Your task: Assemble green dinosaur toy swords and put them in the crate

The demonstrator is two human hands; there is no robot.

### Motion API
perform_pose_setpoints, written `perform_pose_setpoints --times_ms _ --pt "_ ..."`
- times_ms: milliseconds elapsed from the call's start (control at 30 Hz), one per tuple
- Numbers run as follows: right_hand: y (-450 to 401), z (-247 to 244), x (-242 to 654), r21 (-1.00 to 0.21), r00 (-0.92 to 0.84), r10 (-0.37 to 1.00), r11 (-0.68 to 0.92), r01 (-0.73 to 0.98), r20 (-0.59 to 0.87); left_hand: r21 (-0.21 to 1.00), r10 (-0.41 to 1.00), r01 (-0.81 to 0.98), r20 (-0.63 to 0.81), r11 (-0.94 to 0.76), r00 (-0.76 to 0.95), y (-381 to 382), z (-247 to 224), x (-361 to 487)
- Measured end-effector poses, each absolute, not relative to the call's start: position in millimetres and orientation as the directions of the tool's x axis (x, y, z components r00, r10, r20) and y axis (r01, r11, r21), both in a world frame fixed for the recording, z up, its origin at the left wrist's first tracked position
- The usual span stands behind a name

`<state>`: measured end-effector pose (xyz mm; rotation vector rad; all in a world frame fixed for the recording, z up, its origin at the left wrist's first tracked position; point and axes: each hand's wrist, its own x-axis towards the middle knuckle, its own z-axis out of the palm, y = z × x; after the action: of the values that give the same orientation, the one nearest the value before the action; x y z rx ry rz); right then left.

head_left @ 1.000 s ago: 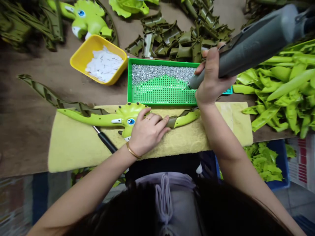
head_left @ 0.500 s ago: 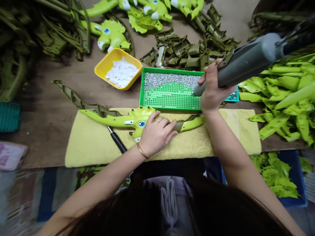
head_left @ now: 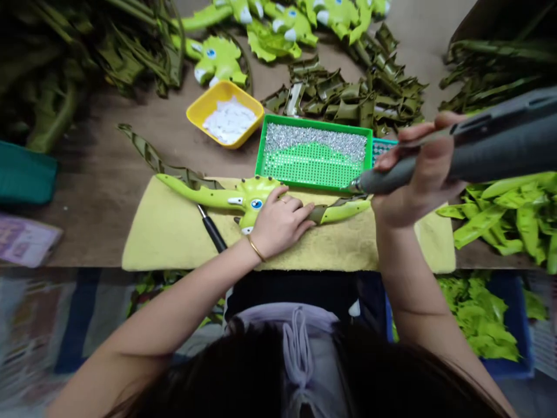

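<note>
My left hand (head_left: 282,223) is wrapped over the middle of a lime-green toy (head_left: 202,197) with a blue eye, which lies on a folded yellow towel (head_left: 339,247). Olive parts show at the toy's far side. In my right hand (head_left: 422,174) is a grey electric screwdriver (head_left: 487,142), its tip pointing left at the near right corner of a green tray (head_left: 304,158). Small silver screws (head_left: 315,134) fill the far part of that tray. A black-handled tool (head_left: 213,232) lies on the towel, left of my left hand.
A yellow bowl (head_left: 194,116) holds white pieces. Olive parts (head_left: 348,96) and lime-green toys (head_left: 217,61) lie behind. Lime-green parts (head_left: 500,215) are heaped at right, with a blue bin (head_left: 526,337) below. A phone (head_left: 28,238) lies at left.
The screwdriver and my right hand have moved right and towards me, from over the tray to its near right corner. My left hand stays on the toy. The view has shifted slightly.
</note>
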<state>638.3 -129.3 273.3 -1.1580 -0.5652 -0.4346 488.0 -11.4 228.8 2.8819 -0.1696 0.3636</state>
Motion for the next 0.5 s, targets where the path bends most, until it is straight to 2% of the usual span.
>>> perform_pose_setpoints --times_ms 100,167,233,400,500 --pt "-146 275 604 -0.762 0.775 0.141 0.356 0.541 0.616 0.234 -0.08 -0.138 0.244 -0.962 0.967 -11 227 488" --pt "-151 271 590 -0.769 0.765 0.196 0.371 0.521 0.613 0.247 -0.071 -0.132 0.241 -0.96 0.968 -12 227 489" --pt "-152 265 585 -0.761 0.76 0.205 0.4 0.51 0.617 0.253 -0.064 -0.128 0.246 -0.959 0.967 -12 226 489" --pt "-146 258 591 -0.79 0.793 0.183 0.36 0.496 0.582 0.232 -0.064 -0.129 0.27 -0.964 0.961 -13 226 488" --pt "-143 257 593 -0.764 0.782 0.176 0.42 0.489 0.598 0.227 -0.064 -0.129 0.273 -0.965 0.96 -13 226 488"
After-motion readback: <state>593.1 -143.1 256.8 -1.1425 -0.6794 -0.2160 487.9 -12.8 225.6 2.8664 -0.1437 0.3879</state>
